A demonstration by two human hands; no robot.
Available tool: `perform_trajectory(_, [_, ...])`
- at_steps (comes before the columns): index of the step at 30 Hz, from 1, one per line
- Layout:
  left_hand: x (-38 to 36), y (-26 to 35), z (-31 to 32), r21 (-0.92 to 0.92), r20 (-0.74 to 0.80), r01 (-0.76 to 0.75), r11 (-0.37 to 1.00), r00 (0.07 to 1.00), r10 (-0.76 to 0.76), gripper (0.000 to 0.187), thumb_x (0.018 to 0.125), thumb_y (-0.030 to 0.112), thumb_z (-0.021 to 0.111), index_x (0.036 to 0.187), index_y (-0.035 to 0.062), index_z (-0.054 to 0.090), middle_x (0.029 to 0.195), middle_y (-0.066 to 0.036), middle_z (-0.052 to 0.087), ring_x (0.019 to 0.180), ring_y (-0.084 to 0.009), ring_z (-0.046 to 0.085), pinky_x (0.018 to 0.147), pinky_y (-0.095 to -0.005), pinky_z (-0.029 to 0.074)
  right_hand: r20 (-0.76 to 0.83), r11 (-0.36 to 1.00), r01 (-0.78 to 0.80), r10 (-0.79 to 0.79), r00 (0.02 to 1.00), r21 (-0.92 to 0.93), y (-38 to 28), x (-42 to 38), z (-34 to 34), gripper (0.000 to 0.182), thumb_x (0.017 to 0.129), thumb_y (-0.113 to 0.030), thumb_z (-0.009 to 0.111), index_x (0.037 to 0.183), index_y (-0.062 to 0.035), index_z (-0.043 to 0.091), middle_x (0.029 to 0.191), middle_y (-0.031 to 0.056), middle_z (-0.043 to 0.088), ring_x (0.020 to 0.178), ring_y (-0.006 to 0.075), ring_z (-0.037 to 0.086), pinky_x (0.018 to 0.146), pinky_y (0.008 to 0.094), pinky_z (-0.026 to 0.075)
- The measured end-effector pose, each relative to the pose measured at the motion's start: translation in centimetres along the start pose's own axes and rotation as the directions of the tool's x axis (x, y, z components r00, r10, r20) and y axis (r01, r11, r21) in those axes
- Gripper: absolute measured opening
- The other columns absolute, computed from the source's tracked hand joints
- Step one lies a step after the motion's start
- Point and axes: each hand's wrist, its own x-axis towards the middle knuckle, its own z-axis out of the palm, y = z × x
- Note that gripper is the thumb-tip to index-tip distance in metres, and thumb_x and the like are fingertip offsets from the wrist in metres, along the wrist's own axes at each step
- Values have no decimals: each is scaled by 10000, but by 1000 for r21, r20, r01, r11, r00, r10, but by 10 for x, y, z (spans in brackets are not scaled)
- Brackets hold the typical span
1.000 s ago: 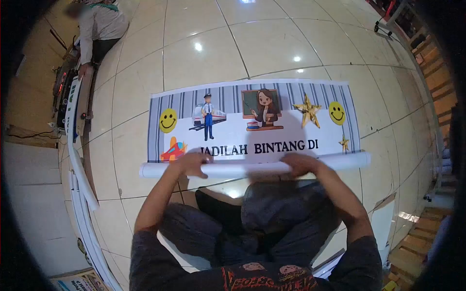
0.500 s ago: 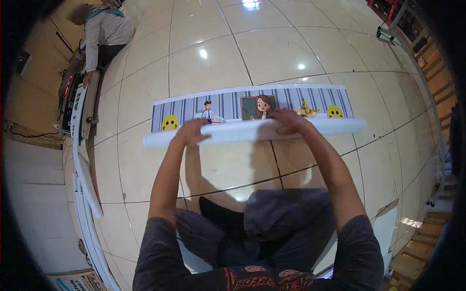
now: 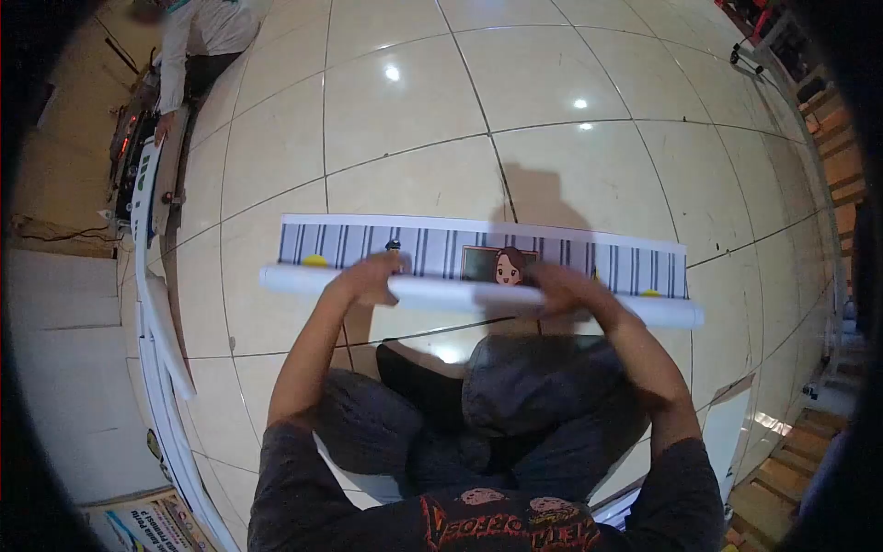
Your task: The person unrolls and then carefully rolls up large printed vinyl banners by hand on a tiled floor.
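Observation:
A printed banner (image 3: 432, 250) with grey stripes and cartoon figures lies on the tiled floor, its near part wound into a white roll (image 3: 451, 294). My left hand (image 3: 370, 280) is closed round the roll left of its middle, fingers over the top. On the right of the middle, my right hand (image 3: 563, 289) curls over the same roll, slightly blurred. Between the hands the cartoon face of a long-haired figure shows. The lower parts of the yellow smileys are hidden by the roll.
At the upper left a person (image 3: 207, 32) reaches towards a machine (image 3: 138, 152) with a long white strip (image 3: 143, 198). Long white rolls (image 3: 170, 405) lie along the left. A printed sheet (image 3: 152, 524) is at the bottom left, wooden slats (image 3: 800, 437) at the right.
The roll and both hands are nearer my body. Less of the printed figures shows, and the banner's far edge is also closer. The view has shifted slightly.

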Motion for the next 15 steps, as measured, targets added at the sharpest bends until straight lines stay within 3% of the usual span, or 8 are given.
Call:
perform_trajectory(1, [-7, 17, -15, 13, -211, 31, 999, 977, -27, 750, 607, 208, 769, 1297, 129, 487, 1188, -170, 558, 1112, -331, 532, 958, -436, 437, -3, 1000, 5, -5, 1000, -3, -6, 3, -9, 815, 634, -289, 769, 1311, -4, 416, 1196, 232, 540, 1103, 394, 519, 943, 470, 429])
perform_trajectory(3, [10, 9, -11, 164, -329, -199, 966, 913, 243, 749, 601, 239, 772, 1290, 139, 496, 1191, -172, 560, 1086, -333, 548, 945, -441, 445, -4, 980, -128, 129, 992, -153, -21, 8, -40, 841, 624, -319, 774, 1323, -18, 417, 1261, 237, 496, 1140, 399, 492, 974, 486, 407])
perform_trajectory(4, [26, 4, -16, 177, -341, -197, 964, 907, 248, 749, 601, 239, 772, 1290, 139, 496, 1191, -172, 560, 1086, -333, 548, 945, -441, 445, -43, 934, -144, 138, 990, -328, 27, 13, -9, 827, 646, -333, 752, 1347, -60, 409, 1297, 228, 468, 1162, 395, 476, 997, 491, 386])
perform_trajectory(6, [48, -4, -16, 272, -286, -162, 949, 928, 241, 750, 608, 287, 778, 1285, 128, 497, 1208, -171, 558, 1084, -338, 552, 950, -441, 442, -15, 935, -163, 167, 986, -314, 28, 22, -43, 788, 677, -351, 727, 1349, -79, 417, 1312, 223, 458, 1172, 395, 470, 1002, 491, 380])
perform_trajectory(9, [53, 39, -39, 199, -284, -38, 979, 954, 95, 750, 645, 385, 761, 1294, 126, 489, 1243, -194, 544, 1118, -350, 543, 967, -451, 433, -55, 949, -232, 226, 973, -215, 36, 22, -49, 697, 741, -400, 666, 1334, -106, 448, 1315, 219, 462, 1187, 393, 461, 1003, 484, 377])
perform_trajectory(11, [69, 37, -18, 286, -368, -121, 950, 902, 225, 775, 651, 426, 753, 1310, 125, 478, 1266, -215, 527, 1124, -373, 537, 961, -475, 429, -148, 926, -297, 269, 952, -232, 34, 16, -37, 673, 764, -412, 674, 1310, -79, 466, 1315, 194, 470, 1193, 376, 473, 998, 515, 378])
perform_trajectory(13, [69, 40, -10, 293, -378, -161, 942, 886, 269, 792, 670, 472, 754, 1312, 98, 479, 1301, -219, 507, 1183, -381, 496, 991, -479, 394, -282, 943, -246, 179, 943, -223, 37, -24, -42, 606, 830, -444, 593, 1306, -88, 477, 1312, 198, 482, 1192, 371, 475, 1016, 506, 356])
perform_trajectory(15, [59, 26, 0, 177, -457, -230, 957, 842, 287, 820, 616, 473, 797, 1285, 89, 519, 1265, -177, 545, 1212, -370, 472, 1027, -474, 356, -295, 837, -534, 483, 825, -123, 63, -84, -50, 573, 879, -496, 516, 1294, -101, 499, 1312, 205, 487, 1209, 379, 465, 1035, 514, 328])
